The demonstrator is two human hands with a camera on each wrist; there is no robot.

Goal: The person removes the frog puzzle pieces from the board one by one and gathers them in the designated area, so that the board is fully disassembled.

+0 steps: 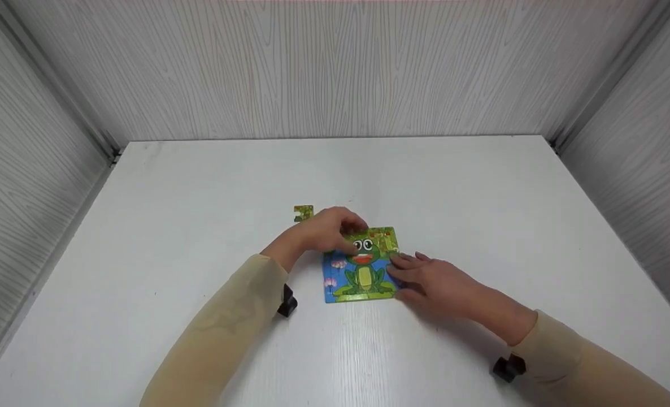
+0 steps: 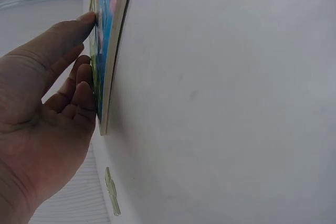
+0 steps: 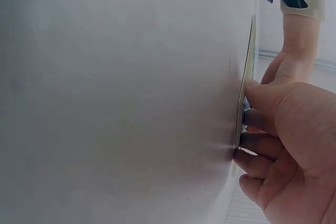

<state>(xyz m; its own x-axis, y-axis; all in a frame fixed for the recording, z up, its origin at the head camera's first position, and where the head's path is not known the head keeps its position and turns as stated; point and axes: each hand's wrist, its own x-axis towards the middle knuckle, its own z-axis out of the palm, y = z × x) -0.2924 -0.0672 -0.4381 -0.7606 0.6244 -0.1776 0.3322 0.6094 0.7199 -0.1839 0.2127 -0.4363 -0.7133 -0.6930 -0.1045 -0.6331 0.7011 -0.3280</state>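
On the white table lies a square jigsaw puzzle with a green frog on a blue and green background. My left hand reaches over its upper left part, covering that corner. In the left wrist view the thumb touches the puzzle's face, and the bent fingers rest against it, apart from the thumb. My right hand lies at the puzzle's right side, fingertips on the right edge and thumb near the lower right corner. A loose puzzle piece, green and yellow, lies beyond the left wrist.
The white table is bounded by a pale wood-grain panel at the back and similar panels on both sides. Black wrist straps show at the sleeves.
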